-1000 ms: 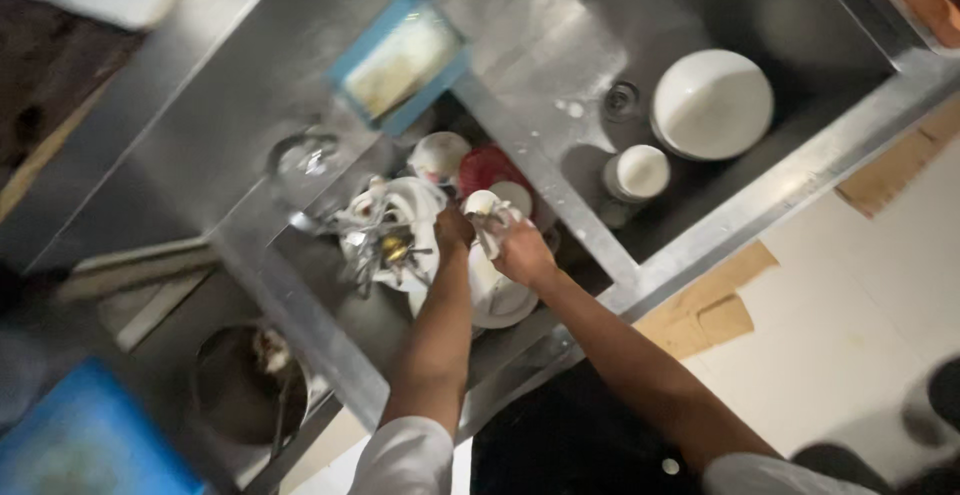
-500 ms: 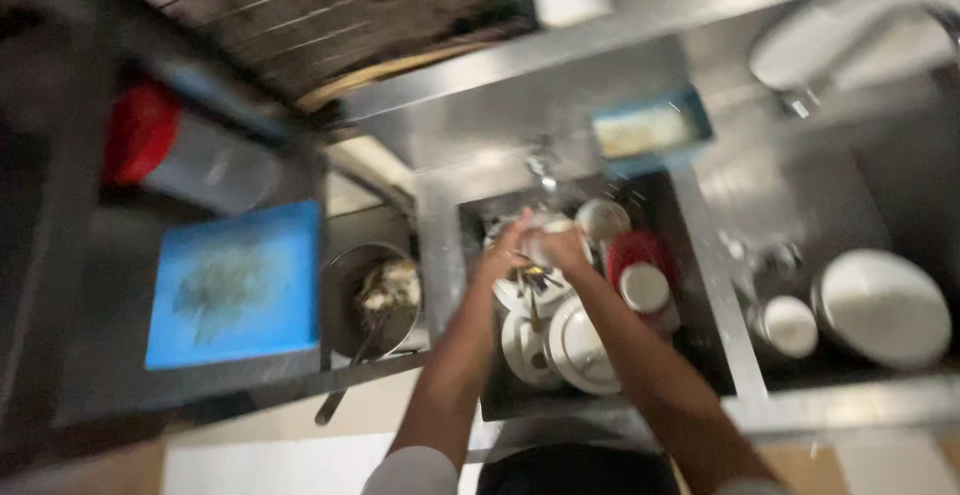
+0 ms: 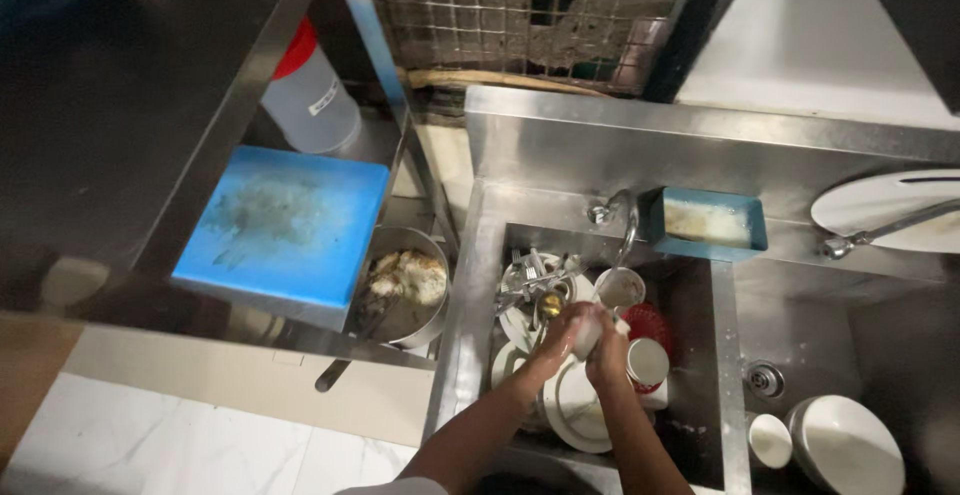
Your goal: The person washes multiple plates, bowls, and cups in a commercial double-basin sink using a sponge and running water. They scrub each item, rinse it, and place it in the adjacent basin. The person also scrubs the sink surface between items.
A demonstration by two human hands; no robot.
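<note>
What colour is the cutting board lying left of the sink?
The cutting board is bright blue with dark smudges on top; the head view shows it.

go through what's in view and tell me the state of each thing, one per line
left hand: closed on a small white item
right hand: closed on it too
left sink: piled with dishes
pot: food scraps inside
blue cutting board: stained
white bowl: upside down

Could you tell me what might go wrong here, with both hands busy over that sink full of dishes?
1. The left hand and right hand meet around a small pale item over stacked white plates; if it slipped, it could chip them.
2. Forks lie loose in the pile beside the hands and might jab a finger.
3. The pot sits half under the blue cutting board, which could be knocked.
</note>
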